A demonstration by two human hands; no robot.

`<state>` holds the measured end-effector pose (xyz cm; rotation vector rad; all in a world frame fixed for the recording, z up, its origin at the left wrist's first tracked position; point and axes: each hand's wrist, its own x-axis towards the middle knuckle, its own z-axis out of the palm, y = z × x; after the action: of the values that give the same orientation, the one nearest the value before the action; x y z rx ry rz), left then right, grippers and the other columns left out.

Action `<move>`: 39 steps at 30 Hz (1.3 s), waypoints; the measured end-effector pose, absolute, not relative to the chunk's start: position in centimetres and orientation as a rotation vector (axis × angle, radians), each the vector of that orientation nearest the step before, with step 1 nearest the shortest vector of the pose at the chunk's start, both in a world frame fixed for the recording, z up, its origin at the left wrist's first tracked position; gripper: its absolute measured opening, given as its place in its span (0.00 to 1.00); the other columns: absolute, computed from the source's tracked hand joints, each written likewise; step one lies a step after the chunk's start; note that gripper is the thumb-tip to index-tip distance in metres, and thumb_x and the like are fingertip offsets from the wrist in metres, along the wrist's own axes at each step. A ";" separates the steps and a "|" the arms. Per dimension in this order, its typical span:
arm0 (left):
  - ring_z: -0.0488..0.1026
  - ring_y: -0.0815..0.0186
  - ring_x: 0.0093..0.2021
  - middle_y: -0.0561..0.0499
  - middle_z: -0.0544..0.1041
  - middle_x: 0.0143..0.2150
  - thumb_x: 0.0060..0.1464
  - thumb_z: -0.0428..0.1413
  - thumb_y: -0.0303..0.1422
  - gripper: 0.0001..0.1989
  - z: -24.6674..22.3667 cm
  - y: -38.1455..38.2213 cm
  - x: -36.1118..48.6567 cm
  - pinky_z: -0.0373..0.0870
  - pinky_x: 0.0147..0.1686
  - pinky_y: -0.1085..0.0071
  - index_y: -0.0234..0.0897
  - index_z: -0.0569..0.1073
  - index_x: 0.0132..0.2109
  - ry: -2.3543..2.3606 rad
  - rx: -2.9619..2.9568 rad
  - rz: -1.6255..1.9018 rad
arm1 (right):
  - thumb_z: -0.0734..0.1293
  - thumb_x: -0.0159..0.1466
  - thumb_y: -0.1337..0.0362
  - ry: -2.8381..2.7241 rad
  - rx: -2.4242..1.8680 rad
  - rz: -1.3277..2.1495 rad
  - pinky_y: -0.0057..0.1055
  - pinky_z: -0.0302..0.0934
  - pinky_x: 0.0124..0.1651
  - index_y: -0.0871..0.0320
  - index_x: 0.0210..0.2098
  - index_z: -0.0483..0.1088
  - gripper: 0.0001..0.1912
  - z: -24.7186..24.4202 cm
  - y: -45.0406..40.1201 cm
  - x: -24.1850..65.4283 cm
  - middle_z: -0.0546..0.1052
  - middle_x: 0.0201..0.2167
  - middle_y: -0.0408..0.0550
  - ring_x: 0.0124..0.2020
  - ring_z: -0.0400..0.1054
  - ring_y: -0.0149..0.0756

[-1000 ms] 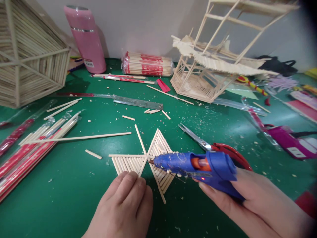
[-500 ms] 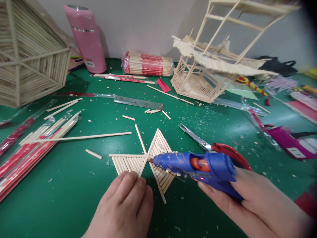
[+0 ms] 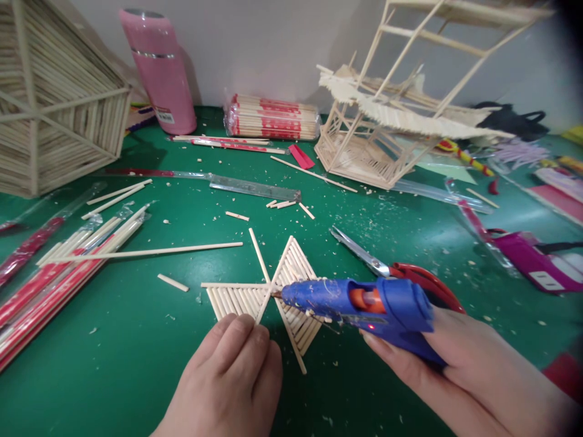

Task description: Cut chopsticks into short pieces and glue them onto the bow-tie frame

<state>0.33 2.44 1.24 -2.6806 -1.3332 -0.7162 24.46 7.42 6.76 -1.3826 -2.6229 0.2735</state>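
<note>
My right hand (image 3: 473,364) is wrapped round a blue hot glue gun (image 3: 401,309), whose small indicator light glows red. The gun's nozzle touches or nearly touches the centre of a flat stick frame (image 3: 237,300) on the table, where several thin wooden sticks cross. Two triangular sections of this frame are filled with side-by-side sticks; the gun covers part of the right one. At the lower edge of the left section, the closed fingers of my left hand (image 3: 232,370) grip the frame by a stick end, and their tips are partly hidden.
Red-handled scissors (image 3: 368,258) lie just behind the glue gun. Wrapped chopsticks (image 3: 77,273) spread over the left. Behind stand a pink bottle (image 3: 157,79), a chopstick bundle (image 3: 273,118), a stick-built model (image 3: 364,139) and a large stick panel (image 3: 59,121). Stick scraps dot the green table (image 3: 113,376).
</note>
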 end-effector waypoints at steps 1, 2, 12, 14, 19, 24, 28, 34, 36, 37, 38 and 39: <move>0.69 0.59 0.40 0.48 0.75 0.37 0.58 0.40 0.24 0.15 1.2 2.5 0.4 0.68 0.44 0.61 0.33 0.71 0.38 -1.334 -2.676 -0.723 | 0.57 0.62 0.57 -2.619 -1.375 0.274 0.27 0.59 0.18 0.47 0.34 0.61 0.04 6.8 7.4 24.4 0.71 0.21 0.37 0.19 0.66 0.33; 0.69 0.59 0.40 0.48 0.75 0.37 0.58 0.40 0.24 0.15 1.3 2.5 0.4 0.68 0.43 0.61 0.33 0.72 0.38 -1.341 -2.671 -0.727 | 0.57 0.62 0.57 -2.614 -1.368 0.280 0.27 0.59 0.18 0.47 0.35 0.61 0.04 6.9 7.4 24.3 0.71 0.21 0.37 0.18 0.66 0.33; 0.70 0.60 0.39 0.48 0.75 0.36 0.58 0.40 0.24 0.16 1.3 2.7 0.5 0.69 0.43 0.62 0.33 0.72 0.37 -1.336 -2.690 -0.716 | 0.57 0.62 0.58 -2.600 -1.401 0.297 0.27 0.57 0.16 0.47 0.34 0.62 0.04 7.1 7.2 24.1 0.69 0.18 0.37 0.16 0.64 0.33; 0.70 0.59 0.39 0.47 0.75 0.36 0.58 0.39 0.24 0.16 1.3 2.7 0.5 0.69 0.43 0.61 0.33 0.72 0.37 -1.336 -2.688 -0.717 | 0.57 0.62 0.57 -2.588 -1.427 0.293 0.27 0.57 0.16 0.47 0.34 0.63 0.05 7.0 7.1 24.2 0.69 0.18 0.38 0.16 0.64 0.33; 0.70 0.60 0.39 0.48 0.75 0.36 0.58 0.40 0.24 0.16 1.3 2.5 0.4 0.68 0.44 0.62 0.33 0.72 0.37 -1.336 -2.675 -0.742 | 0.58 0.62 0.56 -2.584 -1.452 0.351 0.27 0.62 0.20 0.48 0.33 0.63 0.06 7.0 7.3 24.3 0.71 0.22 0.40 0.21 0.67 0.34; 0.70 0.59 0.39 0.47 0.75 0.36 0.58 0.39 0.24 0.16 1.4 2.4 0.3 0.68 0.43 0.61 0.33 0.72 0.38 -1.338 -2.691 -0.727 | 0.58 0.61 0.56 -2.585 -1.465 0.385 0.26 0.61 0.20 0.47 0.34 0.64 0.06 6.8 7.7 24.5 0.71 0.21 0.38 0.19 0.66 0.32; 0.70 0.59 0.38 0.47 0.75 0.35 0.58 0.39 0.24 0.17 1.4 2.6 0.4 0.68 0.42 0.62 0.33 0.72 0.37 -1.312 -2.691 -0.717 | 0.58 0.61 0.55 -2.552 -1.506 0.420 0.26 0.58 0.17 0.48 0.30 0.64 0.08 6.8 7.6 24.5 0.69 0.18 0.38 0.17 0.63 0.32; 0.69 0.60 0.39 0.48 0.75 0.35 0.58 0.40 0.24 0.16 1.2 2.6 0.4 0.68 0.44 0.62 0.33 0.72 0.37 -1.351 -2.668 -0.730 | 0.58 0.62 0.57 -2.554 -1.444 0.403 0.26 0.62 0.21 0.48 0.34 0.64 0.06 6.9 7.3 24.3 0.71 0.23 0.40 0.21 0.67 0.33; 0.69 0.59 0.40 0.47 0.75 0.36 0.58 0.40 0.24 0.16 1.2 2.6 0.4 0.68 0.44 0.61 0.33 0.72 0.37 -1.336 -2.680 -0.720 | 0.58 0.62 0.57 -2.546 -1.454 0.411 0.26 0.63 0.22 0.48 0.35 0.64 0.06 6.9 7.2 24.4 0.72 0.23 0.39 0.22 0.67 0.33; 0.69 0.59 0.40 0.47 0.75 0.36 0.58 0.40 0.24 0.16 1.2 2.6 0.4 0.68 0.44 0.61 0.33 0.72 0.38 -1.328 -2.686 -0.715 | 0.58 0.62 0.57 -2.550 -1.465 0.409 0.26 0.62 0.21 0.48 0.34 0.64 0.06 7.0 7.2 24.4 0.71 0.22 0.39 0.21 0.67 0.33; 0.69 0.59 0.40 0.47 0.75 0.37 0.58 0.40 0.24 0.16 1.2 2.6 0.3 0.68 0.44 0.61 0.32 0.72 0.38 -1.324 -2.693 -0.712 | 0.58 0.62 0.57 -2.553 -1.474 0.395 0.26 0.60 0.19 0.48 0.32 0.64 0.06 7.0 7.2 24.4 0.70 0.20 0.39 0.19 0.66 0.32; 0.69 0.59 0.40 0.47 0.75 0.37 0.58 0.40 0.24 0.16 1.2 2.5 0.3 0.68 0.43 0.61 0.32 0.72 0.38 -1.322 -2.692 -0.716 | 0.58 0.61 0.56 -2.560 -1.490 0.375 0.26 0.59 0.17 0.49 0.30 0.64 0.07 7.1 7.2 24.5 0.69 0.18 0.38 0.17 0.64 0.32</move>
<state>0.32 2.55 1.23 -2.6919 -1.3221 -0.7164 24.46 7.17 7.10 -1.4898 -2.5599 0.3747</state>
